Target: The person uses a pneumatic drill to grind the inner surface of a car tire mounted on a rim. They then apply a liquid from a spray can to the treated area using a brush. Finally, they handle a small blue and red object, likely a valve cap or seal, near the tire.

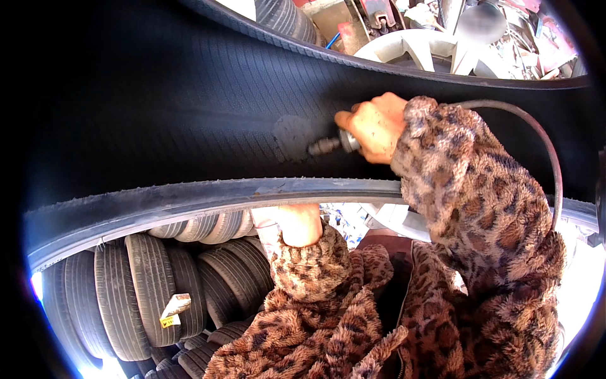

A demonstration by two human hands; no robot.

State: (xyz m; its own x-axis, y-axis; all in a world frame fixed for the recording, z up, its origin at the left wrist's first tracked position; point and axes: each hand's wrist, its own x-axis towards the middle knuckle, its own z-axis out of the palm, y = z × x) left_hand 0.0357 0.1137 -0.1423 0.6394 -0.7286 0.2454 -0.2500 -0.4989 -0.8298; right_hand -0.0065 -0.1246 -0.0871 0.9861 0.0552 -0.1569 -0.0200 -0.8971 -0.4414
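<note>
A large black tire [208, 120] spans the picture, its ribbed inner side facing me. My right hand [377, 129] is inside it, closed round an air grinder [350, 141]. The grinder's blurred tip points left at a dull, roughened patch [292, 134] on the inner lining. I cannot tell whether the tip touches the rubber. A grey hose [548, 142] curves away behind my right sleeve. My left hand [300, 225] is beneath the tire's near bead edge [208, 192]; the tire hides its fingers. Both sleeves are fuzzy and leopard-patterned.
Many used tires [142, 290] stand and lie stacked at the lower left, one bearing a yellow-and-white label [172, 312]. Beyond the tire's far edge are a silver alloy wheel [410, 47], another tire [287, 22] and a jumble of metal parts [435, 16].
</note>
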